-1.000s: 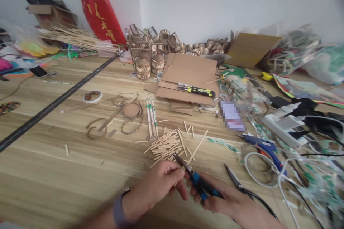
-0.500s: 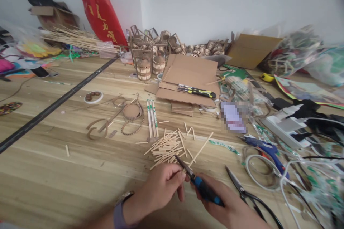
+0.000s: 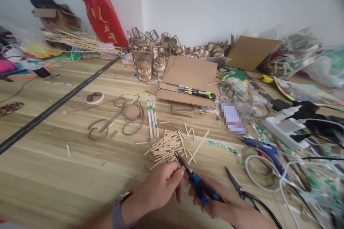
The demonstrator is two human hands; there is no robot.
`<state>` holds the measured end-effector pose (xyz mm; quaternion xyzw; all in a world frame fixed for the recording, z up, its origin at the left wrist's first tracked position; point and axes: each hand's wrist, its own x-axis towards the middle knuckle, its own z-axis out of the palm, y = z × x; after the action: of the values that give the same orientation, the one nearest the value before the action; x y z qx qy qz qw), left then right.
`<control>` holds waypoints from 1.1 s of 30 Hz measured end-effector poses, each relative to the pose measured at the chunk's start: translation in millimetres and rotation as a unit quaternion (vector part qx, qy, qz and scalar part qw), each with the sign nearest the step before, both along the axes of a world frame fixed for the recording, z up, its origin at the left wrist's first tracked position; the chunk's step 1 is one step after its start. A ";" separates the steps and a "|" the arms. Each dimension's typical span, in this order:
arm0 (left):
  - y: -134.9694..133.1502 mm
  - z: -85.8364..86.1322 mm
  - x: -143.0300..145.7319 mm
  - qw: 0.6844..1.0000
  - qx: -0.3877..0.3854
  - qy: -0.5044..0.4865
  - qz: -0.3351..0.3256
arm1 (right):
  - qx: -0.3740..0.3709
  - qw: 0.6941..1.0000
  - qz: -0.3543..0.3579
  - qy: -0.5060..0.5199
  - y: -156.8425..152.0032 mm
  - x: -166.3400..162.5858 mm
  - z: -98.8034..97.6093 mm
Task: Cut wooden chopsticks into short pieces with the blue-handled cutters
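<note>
My right hand (image 3: 220, 204) grips the blue handles of a pair of pliers (image 3: 195, 178) whose dark jaws point up and left over a pile of short wooden sticks (image 3: 165, 147). My left hand (image 3: 158, 188), with a watch on the wrist, is closed in a pinch right at the pliers' jaws; what it pinches is too small to make out. A long thin stick (image 3: 199, 146) lies just beyond the jaws.
Black scissors (image 3: 242, 190) lie right of my hands. A blue glue gun (image 3: 264, 150), white cables and a power strip (image 3: 285, 127) crowd the right. Flat cardboard (image 3: 188, 75) carries utility knives (image 3: 197, 92). Packaged chopsticks (image 3: 152, 118), cardboard rings and small woven baskets (image 3: 150, 66) sit further back.
Both hands stay together at the pliers with only slight shifts; the pliers' handles have spread a little in my right hand.
</note>
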<state>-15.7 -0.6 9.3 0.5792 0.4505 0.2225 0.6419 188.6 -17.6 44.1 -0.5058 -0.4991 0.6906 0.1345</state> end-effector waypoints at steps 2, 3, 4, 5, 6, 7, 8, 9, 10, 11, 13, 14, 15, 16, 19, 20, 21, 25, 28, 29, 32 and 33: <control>-0.8 -2.0 0.1 1.000 -0.018 -0.014 0.000 | -0.019 1.000 -0.008 0.008 -0.5 0.0 1.2; -1.3 -3.0 0.2 1.000 -0.026 -0.016 -0.001 | -0.020 1.000 -0.009 0.007 -0.6 0.1 0.9; -1.8 -3.8 0.2 0.999 -0.031 -0.015 -0.002 | -0.018 1.000 -0.008 0.006 -0.7 0.2 0.1; -2.2 -4.4 0.3 0.999 -0.033 -0.011 -0.003 | -0.016 1.000 -0.006 0.003 -0.7 0.4 -1.0; -2.5 -4.6 0.3 0.999 -0.035 -0.006 -0.004 | -0.015 1.000 -0.004 0.000 -0.7 0.5 -2.2; -2.7 -4.5 0.4 0.999 -0.035 -0.001 -0.006 | -0.015 1.000 -0.004 -0.003 -0.6 0.6 -3.5; -2.8 -4.2 0.5 0.999 -0.035 0.004 -0.005 | -0.017 1.000 -0.004 -0.005 -0.7 0.5 -4.5; -2.9 -3.7 0.7 0.999 -0.035 0.008 -0.004 | -0.019 1.000 -0.005 -0.007 -0.8 0.3 -5.3; -2.9 -3.2 0.8 0.999 -0.035 0.011 -0.001 | -0.019 1.000 -0.007 -0.010 -0.9 -0.2 -5.7; -2.9 -2.9 1.0 0.999 -0.034 0.012 0.001 | -0.015 1.000 -0.008 -0.014 -1.2 -0.8 -5.7; -3.0 -2.7 1.3 0.999 -0.032 0.010 0.005 | 0.009 0.999 -0.004 -0.033 -1.9 -2.2 -5.5; -3.0 -3.1 1.5 0.999 -0.031 0.007 0.005 | 0.028 0.999 0.001 -0.047 -2.3 -3.0 -5.7; -3.1 -3.6 1.6 0.999 -0.032 0.005 0.004 | 0.047 0.997 0.005 -0.060 -2.7 -3.6 -6.5; -3.1 -4.2 1.6 0.999 -0.034 0.001 0.004 | 0.065 0.995 0.006 -0.072 -3.1 -4.3 -8.2; -3.0 -6.4 2.2 0.999 -0.037 -0.016 0.010 | 0.098 0.991 0.011 -0.089 -3.8 -6.0 -17.6; -2.9 -7.1 2.6 0.999 -0.035 -0.021 0.013 | 0.105 0.991 0.014 -0.088 -3.9 -6.6 -21.1; -2.6 -7.7 3.1 0.999 -0.033 -0.023 0.016 | 0.111 0.990 0.014 -0.086 -4.0 -7.2 -24.0; 0.4 -8.5 3.9 0.998 -0.040 -0.033 0.039 | 0.107 0.993 -0.019 -0.045 -4.8 -9.1 -25.5; 4.7 -5.5 0.3 0.995 -0.020 -0.058 0.078 | 0.062 0.997 -0.038 0.026 -7.0 -8.5 -23.6; 6.2 -3.6 -1.8 0.993 -0.006 -0.065 0.099 | 0.062 0.996 -0.050 0.042 -7.9 -7.8 -24.6; 9.2 2.9 -7.3 0.988 0.039 -0.040 0.146 | 0.148 0.983 -0.109 0.008 -8.2 -5.2 -31.4; 9.4 4.8 -8.2 0.989 0.050 -0.013 0.138 | 0.193 0.972 -0.128 -0.028 -6.8 -4.3 -33.6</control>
<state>-23.9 8.8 14.1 0.5398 0.5059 0.3390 0.5812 184.3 -24.4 10.5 -0.5487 -0.5578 0.5441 0.3029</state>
